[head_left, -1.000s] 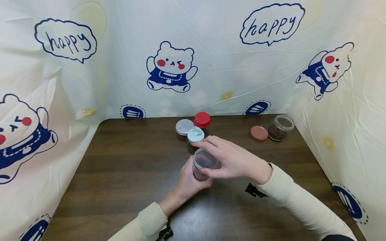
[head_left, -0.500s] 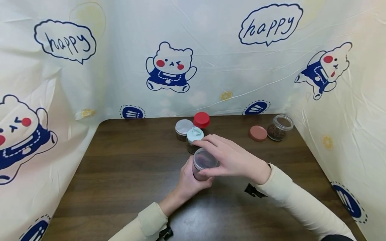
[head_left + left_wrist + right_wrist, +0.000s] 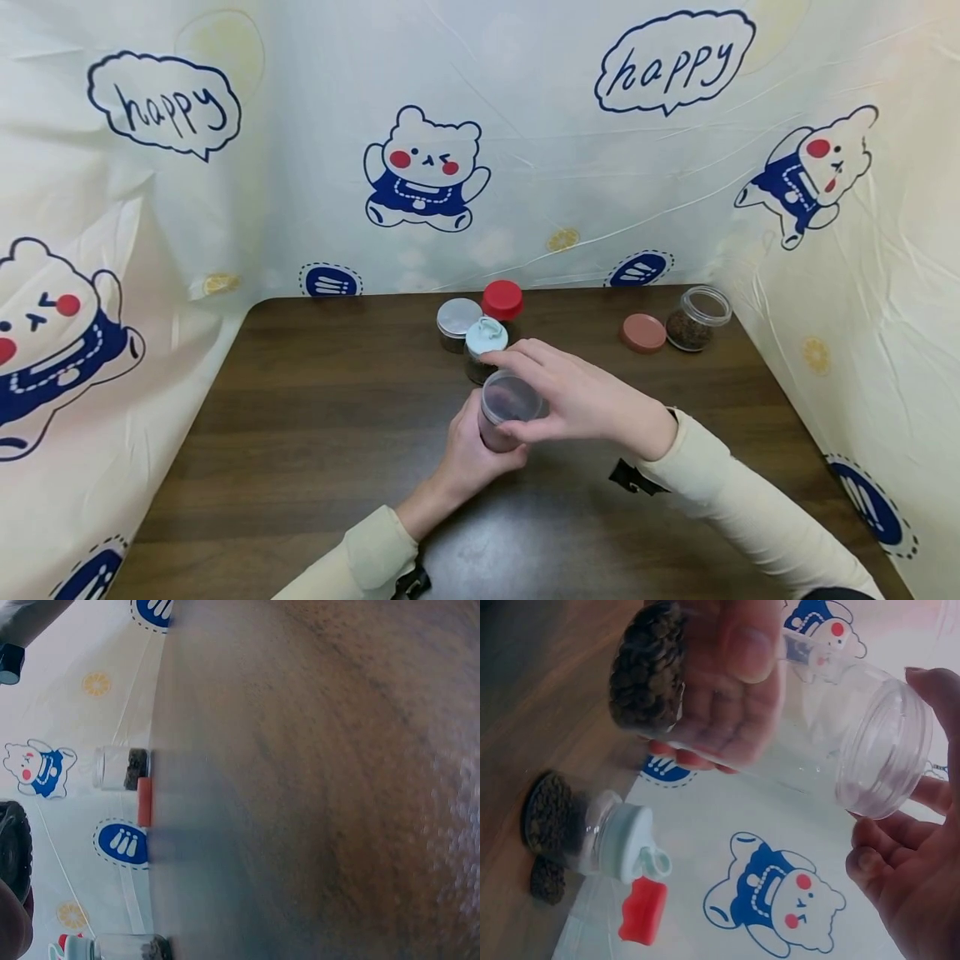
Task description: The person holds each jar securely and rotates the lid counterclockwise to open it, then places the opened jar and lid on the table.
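Note:
A clear jar [image 3: 810,742] with dark bean-like pieces [image 3: 649,671] at its bottom is held up off the table in the head view. My left hand [image 3: 465,454] grips its body from the left, thumb across the near side. At the jar's clear top [image 3: 885,746], which looks like a see-through lid, my right hand [image 3: 577,396] curls its thumb and fingers round the edge. The left wrist view shows only a dark ridged round edge and a bit of the hand at its left border.
Behind the hands stand jars with a pale blue lid [image 3: 487,333], a grey lid [image 3: 459,316] and a red lid [image 3: 502,298]. At the back right an uncapped jar [image 3: 693,321] of dark pieces stands beside a reddish lid [image 3: 642,332]. Printed curtains border the brown table [image 3: 300,433].

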The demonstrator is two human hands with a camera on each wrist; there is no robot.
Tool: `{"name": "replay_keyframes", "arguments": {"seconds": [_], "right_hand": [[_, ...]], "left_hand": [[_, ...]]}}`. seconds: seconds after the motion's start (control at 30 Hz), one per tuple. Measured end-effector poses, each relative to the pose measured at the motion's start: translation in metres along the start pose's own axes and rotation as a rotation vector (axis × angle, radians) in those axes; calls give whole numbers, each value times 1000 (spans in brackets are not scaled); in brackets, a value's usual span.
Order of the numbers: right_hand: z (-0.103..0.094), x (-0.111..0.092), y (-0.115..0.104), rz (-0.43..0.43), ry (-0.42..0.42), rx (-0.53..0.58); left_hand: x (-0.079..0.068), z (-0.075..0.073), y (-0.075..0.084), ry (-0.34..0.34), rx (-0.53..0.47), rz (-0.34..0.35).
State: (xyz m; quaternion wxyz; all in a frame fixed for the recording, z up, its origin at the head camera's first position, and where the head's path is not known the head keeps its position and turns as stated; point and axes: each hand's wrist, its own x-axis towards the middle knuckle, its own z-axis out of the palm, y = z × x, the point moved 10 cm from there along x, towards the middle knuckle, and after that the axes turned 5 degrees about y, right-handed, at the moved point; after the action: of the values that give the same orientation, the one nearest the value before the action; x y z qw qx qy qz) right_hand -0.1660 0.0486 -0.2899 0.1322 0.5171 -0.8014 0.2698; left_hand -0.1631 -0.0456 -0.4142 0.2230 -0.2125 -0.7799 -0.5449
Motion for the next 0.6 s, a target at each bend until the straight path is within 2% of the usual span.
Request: {"name": "replay_keyframes", "arguments": {"seconds": [0.13,0.37,0.6], "right_hand": [[0,0,-1,-27,-4,29],[0,0,-3,-63,-10,45],[-4,0,-2,-82,-18,60]], "left_hand": [[0,1,1,-2,-1,11],[-1,2,-3,-17,-2,-17],[-1,2,-4,-12,-19,-4]]}}
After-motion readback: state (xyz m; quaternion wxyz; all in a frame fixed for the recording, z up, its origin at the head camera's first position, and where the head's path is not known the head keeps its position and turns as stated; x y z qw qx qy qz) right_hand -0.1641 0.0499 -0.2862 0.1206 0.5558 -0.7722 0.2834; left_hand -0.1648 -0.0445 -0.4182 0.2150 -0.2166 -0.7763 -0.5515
